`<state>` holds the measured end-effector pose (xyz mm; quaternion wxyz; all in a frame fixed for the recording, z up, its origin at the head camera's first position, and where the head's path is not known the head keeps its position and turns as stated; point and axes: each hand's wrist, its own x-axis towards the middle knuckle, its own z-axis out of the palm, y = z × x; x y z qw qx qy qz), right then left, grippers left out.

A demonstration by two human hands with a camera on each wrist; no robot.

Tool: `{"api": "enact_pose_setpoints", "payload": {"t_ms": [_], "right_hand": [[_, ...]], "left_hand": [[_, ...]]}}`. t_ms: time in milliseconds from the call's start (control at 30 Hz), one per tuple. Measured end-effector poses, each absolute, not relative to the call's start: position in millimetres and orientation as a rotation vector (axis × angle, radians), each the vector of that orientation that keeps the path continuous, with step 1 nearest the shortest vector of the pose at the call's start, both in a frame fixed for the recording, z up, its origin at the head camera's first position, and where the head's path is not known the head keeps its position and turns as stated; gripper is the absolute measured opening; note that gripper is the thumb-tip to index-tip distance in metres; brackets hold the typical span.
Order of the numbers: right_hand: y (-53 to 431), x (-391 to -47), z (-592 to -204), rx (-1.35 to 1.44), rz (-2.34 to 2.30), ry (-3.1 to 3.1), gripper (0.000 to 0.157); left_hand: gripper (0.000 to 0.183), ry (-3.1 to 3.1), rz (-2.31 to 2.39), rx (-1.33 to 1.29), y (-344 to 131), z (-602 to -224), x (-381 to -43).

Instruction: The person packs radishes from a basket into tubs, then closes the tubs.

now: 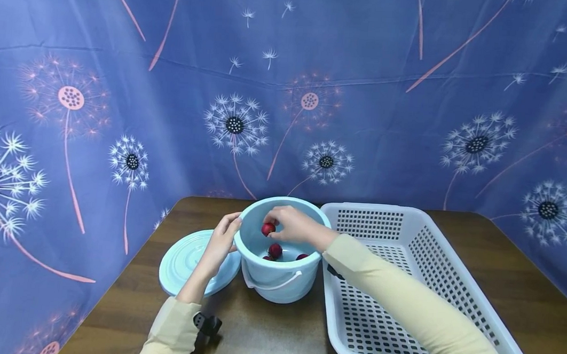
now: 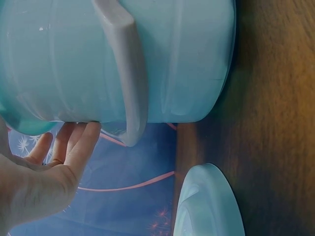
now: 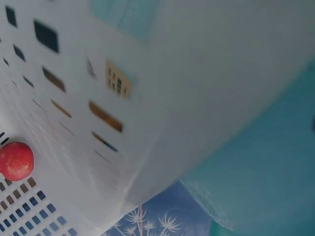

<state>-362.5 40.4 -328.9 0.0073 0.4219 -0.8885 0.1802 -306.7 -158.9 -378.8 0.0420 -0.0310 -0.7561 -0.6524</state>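
A light blue bucket point(image 1: 278, 283) stands upright with several red round fruits point(image 1: 275, 251) at its bottom. My right hand point(image 1: 290, 224) reaches over the rim into it, and its fingers pinch another red fruit point(image 1: 268, 229) above those. At the bucket's left side, my left hand point(image 1: 221, 239) grips the rim. The left wrist view shows the fingers point(image 2: 81, 147) of that hand against the bucket's outer wall, near the pale handle point(image 2: 130, 83). Neither the right hand nor its fruit shows in the right wrist view.
A white perforated basket point(image 1: 469, 299) stands right of the bucket, under my right forearm. One red fruit point(image 3: 16, 161) lies inside it, seen from the right wrist. The round blue lid point(image 1: 177, 267) lies left of the bucket on the wooden table point(image 1: 265, 336). A patterned blue cloth point(image 1: 382, 123) hangs behind.
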Motion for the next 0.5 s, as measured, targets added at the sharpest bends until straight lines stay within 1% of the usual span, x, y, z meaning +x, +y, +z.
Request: {"api": "enact_pose_setpoints", "payload": {"t_ms": [167,367,500], "right_hand": [[40.4,-363.4,-327.3,1.277,0.596,-2.784,0.032],[41.4,-363.8,-329.5,1.312,0.564,-2.712,0.022],[41.5,-363.2,-331.0,1.319,0.571,-2.702,0.021]], "left_hand": [[0.048,-2.308,-1.985,-0.107,-158.3,-380.5,-309.3],[0.046,-2.302,-1.980,-0.095,-158.2,-382.2,-308.4],[0.046,-2.302,-1.975,-0.090,-158.8,-382.4,-307.0]]}}
